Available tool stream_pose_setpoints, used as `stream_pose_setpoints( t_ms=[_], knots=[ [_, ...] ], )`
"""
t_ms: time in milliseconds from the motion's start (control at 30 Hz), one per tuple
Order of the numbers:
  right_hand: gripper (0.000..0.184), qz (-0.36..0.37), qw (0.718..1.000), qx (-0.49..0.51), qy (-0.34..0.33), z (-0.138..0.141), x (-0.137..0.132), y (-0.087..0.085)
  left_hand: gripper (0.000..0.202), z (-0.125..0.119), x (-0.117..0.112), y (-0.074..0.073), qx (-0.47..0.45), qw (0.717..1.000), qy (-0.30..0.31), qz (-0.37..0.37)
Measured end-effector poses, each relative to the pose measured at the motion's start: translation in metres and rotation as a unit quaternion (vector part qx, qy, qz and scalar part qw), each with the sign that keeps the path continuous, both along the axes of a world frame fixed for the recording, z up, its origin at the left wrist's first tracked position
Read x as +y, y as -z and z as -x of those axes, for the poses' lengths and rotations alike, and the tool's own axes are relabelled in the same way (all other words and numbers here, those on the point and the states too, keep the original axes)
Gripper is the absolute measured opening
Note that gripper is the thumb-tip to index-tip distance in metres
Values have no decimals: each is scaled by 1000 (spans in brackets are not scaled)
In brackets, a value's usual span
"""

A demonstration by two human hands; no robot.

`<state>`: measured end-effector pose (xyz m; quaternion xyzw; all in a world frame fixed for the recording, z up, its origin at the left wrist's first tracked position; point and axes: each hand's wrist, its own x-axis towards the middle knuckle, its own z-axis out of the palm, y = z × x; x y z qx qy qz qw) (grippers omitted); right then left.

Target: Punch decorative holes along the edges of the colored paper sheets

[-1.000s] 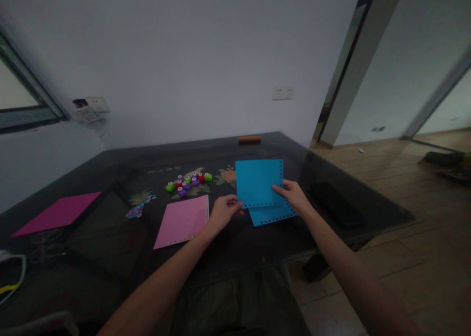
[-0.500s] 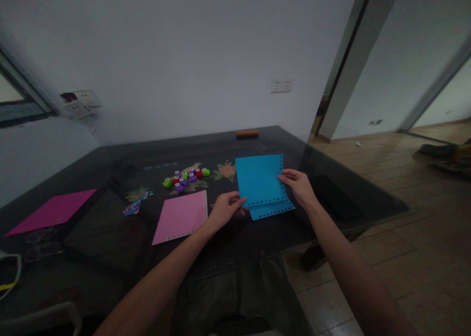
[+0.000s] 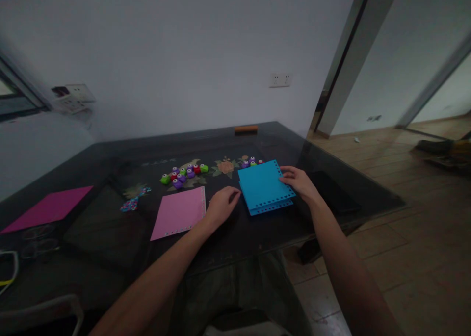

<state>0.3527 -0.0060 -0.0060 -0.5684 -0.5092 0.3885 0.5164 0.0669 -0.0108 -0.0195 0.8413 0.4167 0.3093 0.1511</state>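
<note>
A blue sheet of paper (image 3: 263, 184) with heart-shaped holes along two edges slants over a second blue punched sheet (image 3: 270, 208) at the right of the black table. My right hand (image 3: 297, 183) pinches the upper sheet's right edge between thumb and fingers. Just off the sheets' left side is my left hand (image 3: 223, 204), its fingers loosely curved, thumb apart, nothing visible in them. To its left lies a pink sheet (image 3: 179, 212), punched along its right and lower edges.
Several small green, red and purple toys with eye-like tops (image 3: 183, 174) sit behind the pink sheet; more toys (image 3: 251, 162) show behind the blue paper. A magenta sheet (image 3: 49, 207) lies far left. A dark flat object (image 3: 334, 193) is at right, a brown bar (image 3: 246, 129) at the back.
My left hand has let go of the blue sheet and moved slightly left. The upper sheet has come down flatter over the lower one, uncovering toys behind it.
</note>
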Motion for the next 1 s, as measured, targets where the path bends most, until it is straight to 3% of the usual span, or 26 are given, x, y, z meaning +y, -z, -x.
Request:
stream_pose_setpoints(
  t_ms=[400, 1000],
  knots=[
    [47, 68, 992, -109, 3, 0, 2, 3, 30, -6, -9, 2, 89, 996, 15, -8],
    [46, 75, 989, -126, -4, 3, 4, 6, 47, -10, -11, 9, 164, 986, 27, 3]
  ],
)
